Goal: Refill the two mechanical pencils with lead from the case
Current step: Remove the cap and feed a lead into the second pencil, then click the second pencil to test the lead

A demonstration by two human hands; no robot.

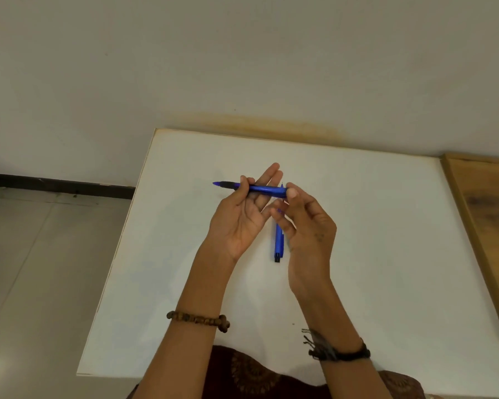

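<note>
My left grip pinches the pencil; my right grip pinches its cap end, which could pop off and drop to the tabletop below.

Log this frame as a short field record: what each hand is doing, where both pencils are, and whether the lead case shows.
surface: white table
held pencil: blue mechanical pencil, roughly level above the table, tip pointing to the person's left
left hand: palm up, thumb and fingers pinching the held pencil's barrel near its dark grip
right hand: fingertips on the held pencil's cap end
second pencil: blue, lying on the table between the hands, partly hidden
lead case: not visible
wrists: beaded bracelet left, dark band right
</note>
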